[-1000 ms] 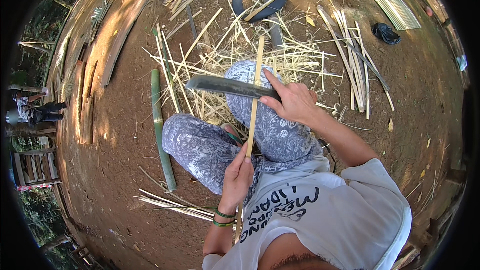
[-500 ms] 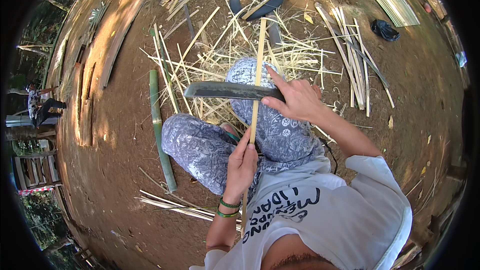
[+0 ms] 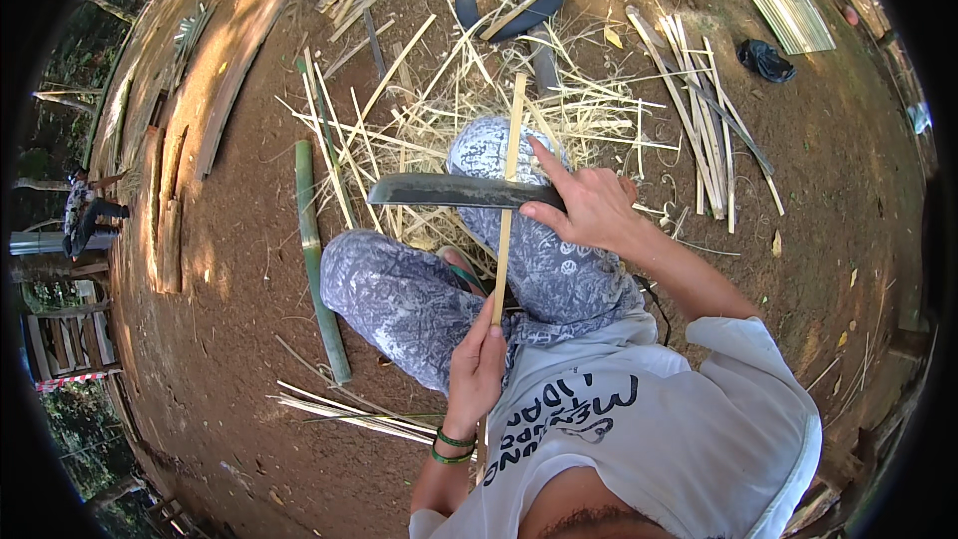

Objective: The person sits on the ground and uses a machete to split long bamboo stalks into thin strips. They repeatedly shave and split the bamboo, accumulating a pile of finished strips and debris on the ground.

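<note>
My right hand [image 3: 597, 206] grips a machete [image 3: 439, 191] whose wide dark blade points left across my raised knee. Its forefinger is stretched out beyond the blade, and the handle is mostly hidden in the palm. A long pale bamboo strip [image 3: 504, 250] runs lengthwise over that knee, crossing the blade near the handle. Lower down, my left hand [image 3: 477, 359] is closed round the strip, close to my lap. The strip's far end stands out past the knee.
Bamboo shavings and strips [image 3: 429, 120] litter the brown dirt ahead. A green bamboo pole [image 3: 319, 279] lies left, more strips [image 3: 711, 130] right. Beyond are a black tyre piece [image 3: 547, 8] and a black plastic bag [image 3: 766, 60]. Another person [image 3: 85, 215] is at the far left.
My left hand has drawn the bamboo strip back toward my body, so its far end sits nearer. The machete and right hand have hardly moved.
</note>
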Available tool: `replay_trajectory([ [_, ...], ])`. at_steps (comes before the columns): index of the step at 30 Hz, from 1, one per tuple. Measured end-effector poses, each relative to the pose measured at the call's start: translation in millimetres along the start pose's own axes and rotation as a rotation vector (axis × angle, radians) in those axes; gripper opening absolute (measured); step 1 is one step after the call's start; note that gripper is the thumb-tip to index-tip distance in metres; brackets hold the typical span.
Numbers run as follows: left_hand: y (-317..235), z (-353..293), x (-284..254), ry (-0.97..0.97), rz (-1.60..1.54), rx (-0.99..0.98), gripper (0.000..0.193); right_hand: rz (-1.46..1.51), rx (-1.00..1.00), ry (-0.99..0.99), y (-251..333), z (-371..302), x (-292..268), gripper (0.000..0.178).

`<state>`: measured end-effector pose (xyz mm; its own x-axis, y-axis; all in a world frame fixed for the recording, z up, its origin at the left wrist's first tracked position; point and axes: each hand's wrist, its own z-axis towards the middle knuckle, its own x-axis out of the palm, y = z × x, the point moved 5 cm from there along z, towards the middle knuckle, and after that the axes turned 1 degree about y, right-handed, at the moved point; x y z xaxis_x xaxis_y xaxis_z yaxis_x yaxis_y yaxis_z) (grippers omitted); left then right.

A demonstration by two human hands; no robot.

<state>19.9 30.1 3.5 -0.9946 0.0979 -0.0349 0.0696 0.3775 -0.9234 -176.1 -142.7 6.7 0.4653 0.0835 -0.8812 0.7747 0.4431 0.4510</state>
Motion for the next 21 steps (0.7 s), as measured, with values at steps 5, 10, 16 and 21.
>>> replay_trajectory([
  [5,4.6,-9.5,-2.8,-0.026,0.011,-0.022,0.045,-0.032,-0.003,0.018,4.8,-2.7,-3.6,0.096],
  [10,12.3,-18.8,-3.9,-0.001,-0.013,-0.021,0.047,-0.058,0.015,0.025,9.0,-5.3,-7.2,0.098],
  [16,20.2,-31.7,-5.4,0.002,-0.062,-0.050,0.047,-0.085,0.011,0.027,9.3,-8.9,-7.2,0.100],
  [21,24.0,-41.3,-5.9,-0.020,-0.086,-0.059,0.046,-0.073,-0.004,0.036,12.0,-8.4,-4.4,0.100],
])
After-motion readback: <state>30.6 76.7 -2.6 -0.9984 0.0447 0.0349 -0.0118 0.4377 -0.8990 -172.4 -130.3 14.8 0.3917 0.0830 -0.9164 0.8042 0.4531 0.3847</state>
